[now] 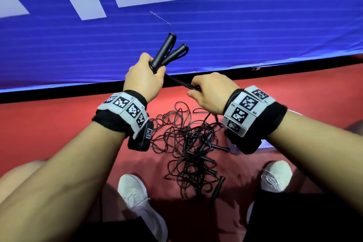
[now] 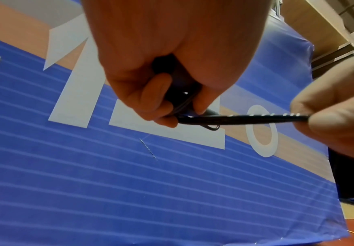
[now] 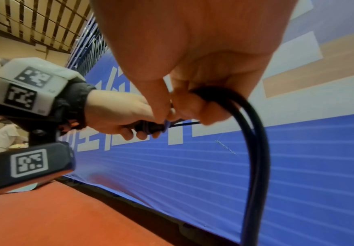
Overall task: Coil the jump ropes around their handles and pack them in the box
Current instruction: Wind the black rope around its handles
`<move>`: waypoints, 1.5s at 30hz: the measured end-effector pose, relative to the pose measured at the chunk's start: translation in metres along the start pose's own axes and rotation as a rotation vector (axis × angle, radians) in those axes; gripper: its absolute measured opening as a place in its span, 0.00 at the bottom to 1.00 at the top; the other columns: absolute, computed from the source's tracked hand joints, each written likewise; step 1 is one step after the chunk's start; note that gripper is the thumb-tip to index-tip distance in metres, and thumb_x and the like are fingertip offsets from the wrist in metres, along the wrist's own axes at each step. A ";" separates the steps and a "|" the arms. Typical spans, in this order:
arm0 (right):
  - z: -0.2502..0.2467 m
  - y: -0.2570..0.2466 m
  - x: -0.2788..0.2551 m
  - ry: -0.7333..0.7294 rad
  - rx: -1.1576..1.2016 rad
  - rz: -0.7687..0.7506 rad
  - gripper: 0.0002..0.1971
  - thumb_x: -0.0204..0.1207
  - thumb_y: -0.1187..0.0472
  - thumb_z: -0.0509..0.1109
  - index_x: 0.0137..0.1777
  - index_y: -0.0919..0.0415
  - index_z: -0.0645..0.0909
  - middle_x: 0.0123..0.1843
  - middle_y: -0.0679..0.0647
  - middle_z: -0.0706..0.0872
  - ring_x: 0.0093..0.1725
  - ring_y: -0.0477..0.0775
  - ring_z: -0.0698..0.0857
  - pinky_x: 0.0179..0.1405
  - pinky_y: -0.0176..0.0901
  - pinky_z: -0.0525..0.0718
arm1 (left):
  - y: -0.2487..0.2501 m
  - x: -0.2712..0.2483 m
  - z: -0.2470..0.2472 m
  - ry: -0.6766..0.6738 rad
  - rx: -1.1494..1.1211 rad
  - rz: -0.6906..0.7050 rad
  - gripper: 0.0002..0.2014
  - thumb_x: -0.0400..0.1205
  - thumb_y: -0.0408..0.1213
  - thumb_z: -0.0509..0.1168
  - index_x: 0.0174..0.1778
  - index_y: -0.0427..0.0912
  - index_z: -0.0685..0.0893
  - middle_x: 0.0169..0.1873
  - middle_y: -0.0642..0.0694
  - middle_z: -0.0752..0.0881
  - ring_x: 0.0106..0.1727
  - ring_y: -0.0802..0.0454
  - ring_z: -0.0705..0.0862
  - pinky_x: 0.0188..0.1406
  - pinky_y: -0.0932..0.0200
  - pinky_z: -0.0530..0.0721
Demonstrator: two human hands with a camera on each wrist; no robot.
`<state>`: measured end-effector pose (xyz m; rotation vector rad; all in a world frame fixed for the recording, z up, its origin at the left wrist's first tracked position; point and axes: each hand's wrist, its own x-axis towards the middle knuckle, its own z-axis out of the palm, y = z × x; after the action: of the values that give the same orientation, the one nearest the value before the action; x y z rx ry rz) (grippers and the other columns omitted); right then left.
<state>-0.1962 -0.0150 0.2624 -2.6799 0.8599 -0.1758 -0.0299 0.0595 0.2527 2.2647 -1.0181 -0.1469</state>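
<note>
My left hand [image 1: 146,73] grips two black jump-rope handles [image 1: 170,50] that fan upward in a V in the head view. From their lower ends a black rope [image 1: 177,81] runs taut to my right hand [image 1: 208,90], which pinches it. In the left wrist view the rope [image 2: 245,118] stretches from the left hand's fingers [image 2: 157,98] to the right hand [image 2: 340,116]. Seen from the right wrist, the rope [image 3: 258,149] loops down from the curled right fingers [image 3: 191,106]. A tangled pile of more ropes and handles [image 1: 188,147] lies on the red floor below my hands. No box shows.
A blue banner wall [image 1: 98,45] with white lettering stands right in front, its black base [image 1: 59,94] meeting the red floor [image 1: 49,133]. My white shoes [image 1: 135,194] [image 1: 275,177] flank the pile. A loose handle [image 1: 218,186] lies at the pile's near edge.
</note>
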 end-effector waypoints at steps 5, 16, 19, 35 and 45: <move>-0.009 0.017 0.001 -0.043 0.065 -0.025 0.11 0.82 0.52 0.61 0.54 0.54 0.82 0.39 0.51 0.82 0.47 0.58 0.82 0.44 0.44 0.76 | -0.004 -0.004 -0.005 -0.055 0.089 0.003 0.23 0.79 0.60 0.65 0.52 0.43 0.70 0.41 0.44 0.81 0.43 0.40 0.78 0.40 0.53 0.70; -0.011 -0.014 -0.015 -0.058 0.373 -0.234 0.09 0.81 0.61 0.64 0.49 0.62 0.85 0.43 0.54 0.87 0.44 0.54 0.83 0.50 0.48 0.79 | 0.007 -0.034 0.019 -0.237 0.378 0.302 0.26 0.76 0.61 0.62 0.51 0.41 0.69 0.44 0.41 0.83 0.45 0.35 0.83 0.38 0.51 0.72; -0.021 -0.006 -0.010 -0.030 0.335 -0.173 0.08 0.78 0.60 0.67 0.51 0.60 0.86 0.42 0.51 0.87 0.43 0.51 0.82 0.47 0.43 0.77 | 0.005 -0.035 0.022 -0.219 0.405 0.333 0.27 0.78 0.64 0.59 0.52 0.40 0.72 0.45 0.42 0.84 0.46 0.36 0.83 0.37 0.50 0.74; -0.050 0.049 0.008 -0.214 0.618 0.059 0.14 0.69 0.53 0.76 0.31 0.63 0.84 0.23 0.48 0.76 0.27 0.44 0.72 0.32 0.37 0.70 | 0.028 -0.056 0.001 -0.367 -0.020 0.616 0.09 0.73 0.52 0.65 0.36 0.57 0.70 0.22 0.57 0.73 0.26 0.58 0.75 0.27 0.70 0.66; 0.003 0.018 0.005 -0.091 1.028 0.099 0.16 0.83 0.57 0.60 0.35 0.61 0.81 0.22 0.52 0.77 0.19 0.47 0.68 0.26 0.37 0.65 | 0.035 -0.052 -0.008 -0.127 -0.523 0.376 0.20 0.79 0.45 0.61 0.65 0.68 0.70 0.42 0.55 0.84 0.43 0.55 0.83 0.48 0.65 0.79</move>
<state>-0.2014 -0.0308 0.2534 -1.6684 0.6186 -0.3526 -0.0854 0.0826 0.2718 1.5850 -1.2793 -0.3539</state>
